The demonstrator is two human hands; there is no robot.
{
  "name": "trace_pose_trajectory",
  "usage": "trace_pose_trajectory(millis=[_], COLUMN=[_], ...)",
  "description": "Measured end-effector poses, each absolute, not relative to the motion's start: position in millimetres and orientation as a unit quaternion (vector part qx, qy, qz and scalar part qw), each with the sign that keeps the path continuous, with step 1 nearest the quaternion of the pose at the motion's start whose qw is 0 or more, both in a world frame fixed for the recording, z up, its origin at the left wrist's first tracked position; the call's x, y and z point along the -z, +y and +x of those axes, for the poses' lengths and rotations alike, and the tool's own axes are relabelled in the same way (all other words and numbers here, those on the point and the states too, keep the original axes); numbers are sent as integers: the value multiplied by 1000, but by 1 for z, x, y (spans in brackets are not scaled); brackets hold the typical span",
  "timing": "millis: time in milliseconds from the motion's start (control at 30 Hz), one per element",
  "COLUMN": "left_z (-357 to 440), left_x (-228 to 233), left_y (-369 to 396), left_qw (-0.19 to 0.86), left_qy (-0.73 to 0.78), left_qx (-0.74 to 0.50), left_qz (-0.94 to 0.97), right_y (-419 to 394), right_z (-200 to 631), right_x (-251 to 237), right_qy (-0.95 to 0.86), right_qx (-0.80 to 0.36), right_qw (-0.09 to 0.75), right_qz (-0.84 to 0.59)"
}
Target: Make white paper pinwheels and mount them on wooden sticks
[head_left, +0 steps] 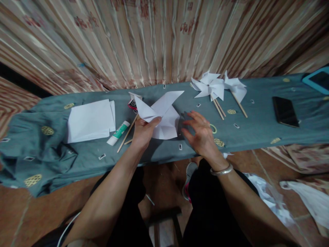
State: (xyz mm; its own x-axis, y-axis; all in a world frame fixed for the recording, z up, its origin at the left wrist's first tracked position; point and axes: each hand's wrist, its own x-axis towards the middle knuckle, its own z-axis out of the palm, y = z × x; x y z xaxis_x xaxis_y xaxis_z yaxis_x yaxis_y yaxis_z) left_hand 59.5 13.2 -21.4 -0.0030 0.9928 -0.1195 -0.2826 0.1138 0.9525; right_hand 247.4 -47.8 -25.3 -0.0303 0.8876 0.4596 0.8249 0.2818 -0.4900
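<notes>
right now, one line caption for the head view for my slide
Left hand holds a cut, partly folded white paper sheet above a grey-green cloth-covered table; right hand hovers beside it, finished white paper pinwheels nearby.

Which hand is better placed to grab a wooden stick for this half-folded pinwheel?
Probably the right hand: it is free and open on the cloth, while the left hand grips the paper pinwheel. The loose stick lies beside the left hand, though.

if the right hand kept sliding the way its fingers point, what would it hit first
Probably the folded white paper held by the left hand. The right hand has fingers pointing left toward its edge, with only bare cloth between, though depth is unclear.
</notes>
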Motion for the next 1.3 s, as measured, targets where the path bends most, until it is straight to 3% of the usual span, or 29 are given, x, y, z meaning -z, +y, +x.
trace_pose_trajectory(millis=[100,567,967,1300], left_z=[61,68,72,73], left_x=[23,22,13,14], left_y=[12,6,1,-1], left_qw=[593,569,596,589], left_qy=[453,447,432,455], left_qx=[-538,-547,-553,-537], left_qz=[392,419,391,398], right_y=[-49,-40,-40,-37], right_z=[242,228,221,222], right_x=[15,19,19,21], right_qy=[-721,-665,-581,-593], right_qx=[-93,-180,-237,-199], right_qw=[426,488,500,491], right_qz=[-539,-536,-597,-606])
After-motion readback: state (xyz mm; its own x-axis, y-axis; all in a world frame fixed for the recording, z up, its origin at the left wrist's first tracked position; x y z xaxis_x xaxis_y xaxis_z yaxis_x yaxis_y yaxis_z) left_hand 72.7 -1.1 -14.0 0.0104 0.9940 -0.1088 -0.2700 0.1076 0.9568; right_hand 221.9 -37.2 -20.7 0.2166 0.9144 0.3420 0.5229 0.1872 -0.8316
